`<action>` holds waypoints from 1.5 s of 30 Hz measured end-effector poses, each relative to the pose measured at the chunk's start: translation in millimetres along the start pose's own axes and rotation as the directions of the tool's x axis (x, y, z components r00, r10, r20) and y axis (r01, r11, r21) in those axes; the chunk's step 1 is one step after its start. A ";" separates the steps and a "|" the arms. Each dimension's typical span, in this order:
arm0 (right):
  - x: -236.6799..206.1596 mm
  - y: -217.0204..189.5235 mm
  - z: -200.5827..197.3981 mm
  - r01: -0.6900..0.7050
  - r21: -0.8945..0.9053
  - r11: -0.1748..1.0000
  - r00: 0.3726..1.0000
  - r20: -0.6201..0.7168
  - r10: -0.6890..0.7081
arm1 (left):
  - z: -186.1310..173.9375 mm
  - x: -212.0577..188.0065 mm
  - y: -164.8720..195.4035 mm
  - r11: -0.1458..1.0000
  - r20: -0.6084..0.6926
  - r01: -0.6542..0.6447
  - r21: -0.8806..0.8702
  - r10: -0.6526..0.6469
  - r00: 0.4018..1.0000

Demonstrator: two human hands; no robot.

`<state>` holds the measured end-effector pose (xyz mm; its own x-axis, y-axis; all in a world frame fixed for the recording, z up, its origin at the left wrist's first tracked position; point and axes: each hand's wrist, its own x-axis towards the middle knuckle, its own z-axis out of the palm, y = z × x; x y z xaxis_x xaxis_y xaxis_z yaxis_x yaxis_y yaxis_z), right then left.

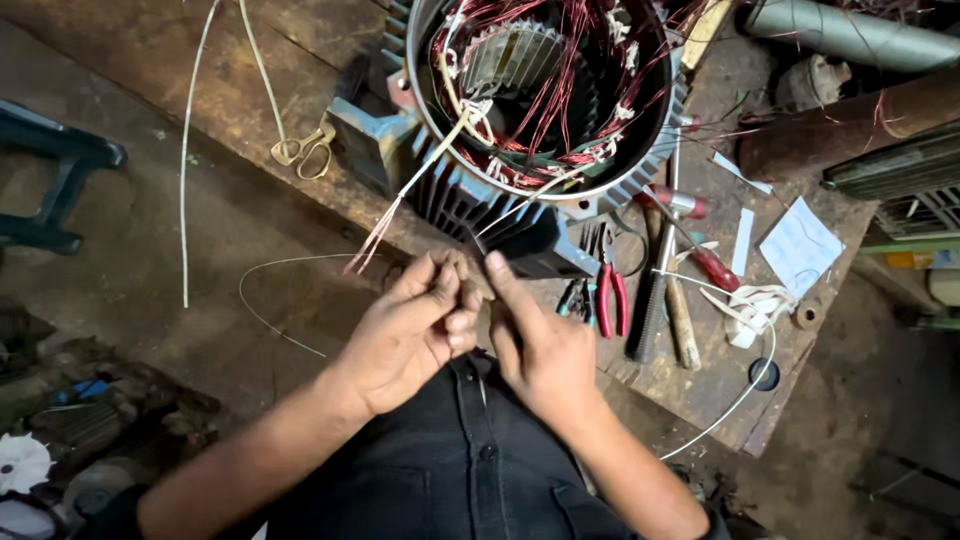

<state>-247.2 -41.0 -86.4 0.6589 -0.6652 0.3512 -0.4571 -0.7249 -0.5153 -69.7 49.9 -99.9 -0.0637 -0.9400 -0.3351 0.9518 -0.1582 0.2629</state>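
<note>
A finned grey motor housing (470, 195) is seen on the wooden workbench (200, 80); red-brown copper windings (560, 90) are contained in its open bore. A thin pale sleeve (440, 150) is led from the windings to the hands. Its lower end is pinched by the left hand (415, 330) and right hand (535, 345), just below the housing.

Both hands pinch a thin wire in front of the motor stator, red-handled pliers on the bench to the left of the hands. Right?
Not quite. In the head view the red-handled pliers lie on the bench to the right of the hands, not the left. The rest holds: the left hand and right hand pinch a thin wire in front of the motor stator.
</note>
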 end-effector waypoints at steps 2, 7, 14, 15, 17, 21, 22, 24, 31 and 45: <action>9.7 -5.3 -4.6 -0.050 -0.088 0.995 0.998 0.036 0.053 | -1.3 -0.6 2.7 0.997 0.024 -0.011 0.080 0.009 1.000; 13.4 -22.3 -12.5 -0.126 -0.134 0.983 0.972 0.182 0.150 | 11.8 3.8 11.3 0.848 0.015 -0.096 0.521 0.103 0.995; -0.3 0.5 -30.8 -0.327 0.167 0.930 0.938 -0.066 0.341 | 46.6 5.0 47.1 -0.220 0.613 -0.573 0.789 0.236 0.754; -0.5 2.3 -31.4 -0.308 0.165 0.937 0.943 -0.076 0.323 | 47.0 7.5 52.9 -0.405 0.720 -0.620 0.672 0.160 0.675; 0.1 2.7 -25.7 -0.297 0.148 0.943 0.946 -0.088 0.312 | 44.8 13.2 56.5 -0.517 0.752 -0.597 0.614 0.153 0.641; 1.0 -1.1 2.5 -0.254 0.199 0.947 0.951 -0.126 0.282 | 36.6 27.2 41.7 -0.230 0.412 -0.343 0.911 0.452 0.791; 2.0 -0.9 11.6 -0.224 0.232 0.947 0.953 -0.149 0.262 | 35.0 29.5 36.5 -0.141 0.305 -0.271 0.952 0.500 0.810; 3.7 -0.7 25.1 -0.135 0.085 0.987 0.987 -0.076 0.142 | 34.3 31.6 22.6 0.771 -0.187 -0.198 0.605 0.380 0.906; 0.3 -4.0 25.1 -0.173 0.068 0.983 0.983 -0.052 0.176 | 29.3 21.0 0.8 0.991 -0.218 -0.130 0.037 0.135 0.967; 21.0 -18.0 -5.3 -0.164 -0.090 0.982 0.985 0.044 0.169 | 28.3 18.2 6.4 0.997 -0.233 -0.061 0.042 0.069 0.970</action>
<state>-228.2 -42.8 -65.6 0.5982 -0.7694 0.2240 -0.6110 -0.6188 -0.4936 -73.2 23.2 -78.7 0.0739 -0.8523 -0.5177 0.9403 -0.1135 0.3210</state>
